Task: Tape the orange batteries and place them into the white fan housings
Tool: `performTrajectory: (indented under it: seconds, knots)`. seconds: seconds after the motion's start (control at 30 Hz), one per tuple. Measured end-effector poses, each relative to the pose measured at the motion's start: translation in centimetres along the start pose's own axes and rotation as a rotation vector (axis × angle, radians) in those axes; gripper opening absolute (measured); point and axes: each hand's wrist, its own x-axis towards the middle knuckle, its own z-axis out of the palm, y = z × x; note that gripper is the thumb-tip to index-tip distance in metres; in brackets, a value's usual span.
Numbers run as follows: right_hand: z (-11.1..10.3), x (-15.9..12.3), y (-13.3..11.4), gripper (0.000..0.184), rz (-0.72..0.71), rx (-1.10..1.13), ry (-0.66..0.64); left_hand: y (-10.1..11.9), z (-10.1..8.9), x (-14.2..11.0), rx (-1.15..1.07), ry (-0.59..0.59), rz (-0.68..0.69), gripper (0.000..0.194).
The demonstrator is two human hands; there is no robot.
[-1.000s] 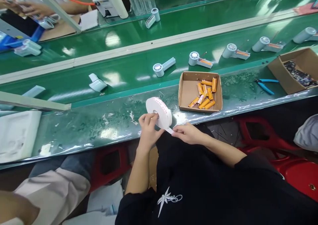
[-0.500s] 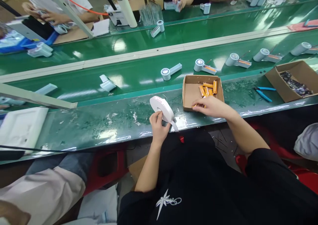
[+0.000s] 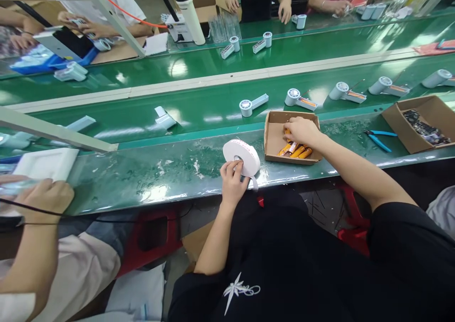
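My left hand (image 3: 232, 182) grips a white tape roll (image 3: 245, 155) at the near edge of the green bench, a loose tape end hanging below it. My right hand (image 3: 302, 130) reaches into a small cardboard box (image 3: 273, 137) of several orange batteries (image 3: 297, 150), its fingers curled down over them. Whether it has one in its grasp is hidden by the back of the hand.
Small white fan parts (image 3: 251, 105) lie along the green conveyor belt (image 3: 199, 108). Blue pliers (image 3: 379, 138) and a second cardboard box (image 3: 421, 123) sit to the right. A co-worker's hand (image 3: 44, 196) is at the left by a white tray (image 3: 46, 163); other people work across the belt.
My right hand left the tape end and moved right into the battery box, reaching further in. My left hand kept hold of the roll.
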Motion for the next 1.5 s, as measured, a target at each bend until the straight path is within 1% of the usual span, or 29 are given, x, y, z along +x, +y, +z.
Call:
performTrajectory:
  seconds: [0.1, 0.17, 0.2, 0.27, 0.33, 0.4, 0.43, 0.47, 0.5, 0.57, 0.67, 0.77, 0.83, 0.9, 0.97, 1.03, 1.17, 1.23, 1.27, 1.4, 1.43, 1.47, 1.5]
  knots:
    - [0.3, 0.3, -0.5, 0.055, 0.108, -0.012, -0.001, 0.0, 0.1, 0.0, 0.010, -0.046, -0.045, 0.046]
    - [0.2, 0.6, -0.6, 0.056, 0.127, 0.025, 0.014, 0.0, 0.1, 0.1, 0.005, -0.068, -0.064, 0.046]
    - [0.2, 0.7, -0.6, 0.056, 0.116, 0.085, 0.020, 0.0, 0.0, 0.2, 0.001, -0.070, -0.064, 0.046]
    - [0.0, 0.3, -0.5, 0.058, 0.074, 0.295, 0.039, 0.0, -0.4, 0.2, -0.005, -0.055, -0.051, 0.044]
    - [-0.3, -1.1, -0.7, 0.053, -0.002, 0.574, 0.132, 0.3, -1.3, 0.1, 0.000, -0.042, -0.029, 0.044]
    - [-0.5, -3.6, -1.3, 0.042, -0.099, 0.844, 0.274, 0.7, -2.5, -0.2, 0.018, -0.061, -0.020, 0.047]
    - [-0.6, -5.0, -1.9, 0.040, -0.142, 0.962, 0.323, 1.0, -3.1, -0.5, 0.029, -0.080, -0.023, 0.048]
    - [-0.7, -6.4, -2.6, 0.042, -0.174, 1.066, 0.339, 1.4, -3.7, -0.7, 0.038, -0.101, -0.028, 0.049]
    - [-0.7, -7.8, -3.3, 0.046, -0.193, 1.148, 0.326, 1.7, -4.3, -0.9, 0.043, -0.121, -0.032, 0.049]
    - [-0.5, -10.0, -4.8, 0.054, -0.208, 1.241, 0.281, 2.4, -5.2, -1.3, 0.040, -0.151, -0.026, 0.051]
    - [0.5, -11.5, -6.5, 0.058, -0.209, 1.275, 0.281, 3.0, -6.0, -1.7, 0.040, -0.176, 0.006, 0.055]
    - [1.5, -11.5, -7.3, 0.057, -0.199, 1.268, 0.271, 3.3, -6.4, -2.1, 0.058, -0.182, 0.032, 0.053]
    - [2.0, -11.3, -7.5, 0.050, -0.197, 1.267, 0.209, 3.3, -6.5, -2.3, 0.069, -0.216, 0.019, 0.050]
    - [2.3, -11.1, -7.7, 0.041, -0.191, 1.292, 0.140, 3.1, -6.5, -2.5, 0.056, -0.273, -0.029, 0.049]
    - [2.7, -10.9, -8.0, 0.036, -0.178, 1.336, 0.086, 2.7, -6.3, -2.6, 0.014, -0.327, -0.082, 0.050]
    - [3.0, -10.7, -8.0, 0.034, -0.164, 1.383, 0.053, 2.0, -6.1, -2.7, -0.025, -0.360, -0.106, 0.050]
    - [3.1, -10.8, -7.8, 0.035, -0.148, 1.475, -0.018, 0.8, -6.1, -2.8, -0.020, -0.396, -0.072, 0.042]
    - [3.0, -10.9, -8.0, 0.037, -0.128, 1.542, -0.001, 1.2, -6.0, -2.8, 0.011, -0.359, -0.051, 0.040]
    - [3.0, -11.0, -8.4, 0.041, -0.100, 1.585, 0.049, 1.8, -5.8, -2.8, 0.034, -0.310, -0.044, 0.040]
    - [3.9, -11.0, -11.0, 0.063, 0.110, 1.767, 0.391, 5.9, -4.7, -2.3, 0.155, -0.045, -0.057, 0.045]
    - [4.3, -11.0, -11.6, 0.067, 0.153, 1.801, 0.454, 6.9, -4.5, -2.2, 0.174, -0.007, -0.065, 0.047]
    - [4.6, -10.9, -11.8, 0.070, 0.176, 1.821, 0.490, 7.7, -4.5, -2.1, 0.178, 0.006, -0.066, 0.047]
    - [4.9, -10.8, -11.7, 0.072, 0.181, 1.822, 0.502, 8.3, -4.7, -2.1, 0.162, -0.010, -0.056, 0.047]
